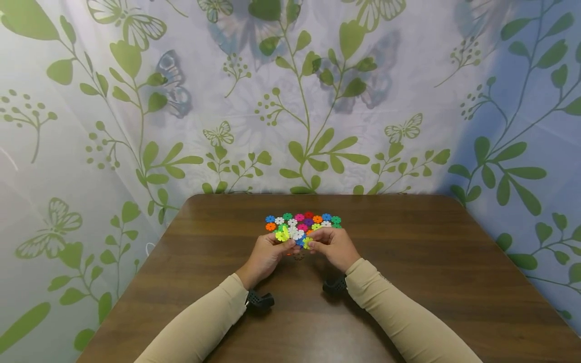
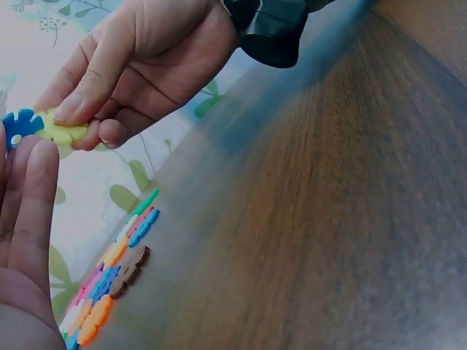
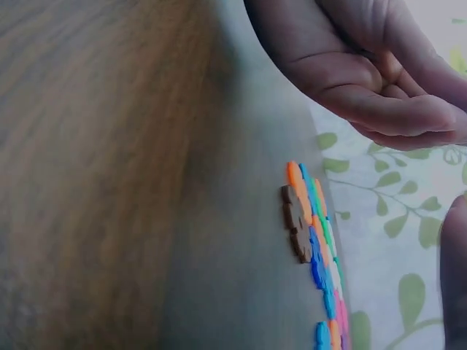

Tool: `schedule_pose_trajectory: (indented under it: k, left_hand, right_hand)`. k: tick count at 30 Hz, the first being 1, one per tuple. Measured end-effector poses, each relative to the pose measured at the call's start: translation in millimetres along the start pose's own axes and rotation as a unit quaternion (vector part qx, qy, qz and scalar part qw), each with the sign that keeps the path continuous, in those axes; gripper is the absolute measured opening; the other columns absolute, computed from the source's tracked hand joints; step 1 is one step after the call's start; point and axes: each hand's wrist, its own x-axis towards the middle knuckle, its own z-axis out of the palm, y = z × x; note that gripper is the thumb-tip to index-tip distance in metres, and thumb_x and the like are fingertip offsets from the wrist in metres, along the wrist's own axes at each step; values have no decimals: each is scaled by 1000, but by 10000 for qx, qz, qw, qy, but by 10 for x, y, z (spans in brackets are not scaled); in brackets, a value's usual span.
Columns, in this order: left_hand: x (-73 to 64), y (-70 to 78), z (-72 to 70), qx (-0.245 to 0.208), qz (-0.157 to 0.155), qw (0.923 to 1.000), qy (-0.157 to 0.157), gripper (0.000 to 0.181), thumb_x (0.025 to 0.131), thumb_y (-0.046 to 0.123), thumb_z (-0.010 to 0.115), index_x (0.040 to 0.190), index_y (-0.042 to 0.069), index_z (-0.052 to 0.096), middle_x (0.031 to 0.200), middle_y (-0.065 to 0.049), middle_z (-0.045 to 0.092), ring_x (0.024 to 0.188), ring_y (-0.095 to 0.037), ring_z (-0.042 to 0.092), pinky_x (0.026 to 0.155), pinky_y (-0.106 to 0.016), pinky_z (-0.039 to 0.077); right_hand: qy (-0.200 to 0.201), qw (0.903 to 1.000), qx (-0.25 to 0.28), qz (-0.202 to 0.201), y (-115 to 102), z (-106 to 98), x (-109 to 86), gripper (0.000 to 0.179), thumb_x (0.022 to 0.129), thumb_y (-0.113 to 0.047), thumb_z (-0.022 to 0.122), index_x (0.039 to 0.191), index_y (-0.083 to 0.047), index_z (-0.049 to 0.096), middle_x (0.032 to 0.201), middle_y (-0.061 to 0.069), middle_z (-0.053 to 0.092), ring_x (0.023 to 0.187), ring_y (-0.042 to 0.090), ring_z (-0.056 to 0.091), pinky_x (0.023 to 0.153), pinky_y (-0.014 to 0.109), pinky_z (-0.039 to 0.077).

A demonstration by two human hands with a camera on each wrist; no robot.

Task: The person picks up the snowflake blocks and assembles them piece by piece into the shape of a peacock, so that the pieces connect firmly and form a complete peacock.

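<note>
Near the middle of the head view, both hands meet over several flower-shaped plastic discs. My left hand [image 1: 267,255] holds a small joined cluster with a bright yellow disc [image 1: 281,235], a white disc [image 1: 297,235] and a blue disc [image 1: 300,242]. Between thumb and fingers, my right hand [image 1: 337,249] pinches another yellow disc [image 1: 306,243]. In the left wrist view, this yellow disc [image 2: 60,131] meets the edge of the blue disc [image 2: 22,125]; whether their slots are engaged I cannot tell. The fingers partly hide the cluster.
Behind the hands, many-coloured flower discs [image 1: 308,222] lie in rows on the brown wooden table [image 1: 408,282]. A brown disc [image 3: 295,224] lies at their near side. Black straps [image 1: 259,300] are on both wrists. A leaf-patterned cloth [image 1: 254,126] hangs beyond the table.
</note>
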Motion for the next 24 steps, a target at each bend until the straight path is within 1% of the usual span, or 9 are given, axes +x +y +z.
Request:
schedule_pose_trajectory:
  k: [5,10,11,12,16,19,22,24]
  left_hand:
    - [12,-27,6,-183,-97,9998,-42,15,103,-5,63,111,-3,76,100,-18,76,88,-25,77,92,-44,58]
    - [7,-18,10,-260,-65,9996,66,14,103,-3,65,113,-6,75,101,-19,76,89,-25,76,93,-44,57]
    - [8,-16,11,-275,-70,9996,87,14,103,-2,65,113,-6,74,101,-19,76,88,-25,76,93,-45,57]
    - [7,-12,11,-282,-83,9995,97,14,103,-1,66,114,-6,73,101,-19,76,89,-25,76,94,-45,57]
    - [8,-9,20,-247,-73,9996,86,12,103,2,68,113,-3,71,100,-16,75,87,-25,75,93,-44,58]
    - [8,-18,24,-175,-25,9998,79,11,102,4,71,112,-1,71,99,-14,74,83,-24,74,87,-39,60]
    - [13,-28,23,-101,-8,9999,119,12,100,2,73,111,0,73,97,-13,74,79,-22,73,82,-37,61]
    - [19,-36,22,-56,-17,9998,166,12,99,1,74,111,1,73,97,-13,74,78,-22,72,81,-37,61]
  right_hand:
    - [134,9997,-156,-116,2,13,-12,13,93,5,78,105,3,77,92,14,76,80,45,72,78,62,58]
    - [124,9992,-301,-240,19,13,16,14,94,1,79,108,3,77,95,14,76,82,42,73,78,57,60]
    - [119,9991,-328,-258,26,13,23,14,94,1,78,108,3,77,96,15,76,83,42,74,78,56,60]
    - [107,9990,-350,-256,31,14,29,15,94,3,78,109,5,76,97,17,76,83,43,73,79,57,60]
    - [20,9976,-562,-397,71,10,46,15,93,4,78,108,2,76,98,14,76,84,35,75,78,45,62]
    - [-183,9943,-850,-611,73,-10,49,17,93,1,80,109,-1,77,100,11,77,86,27,76,79,35,62]
    - [-573,9886,-1194,-717,48,-74,62,24,93,-3,81,116,1,75,105,11,76,92,25,75,83,36,61]
    - [-788,9840,-1458,-653,47,-157,82,30,94,-8,81,122,0,73,109,7,76,97,22,73,86,38,60]
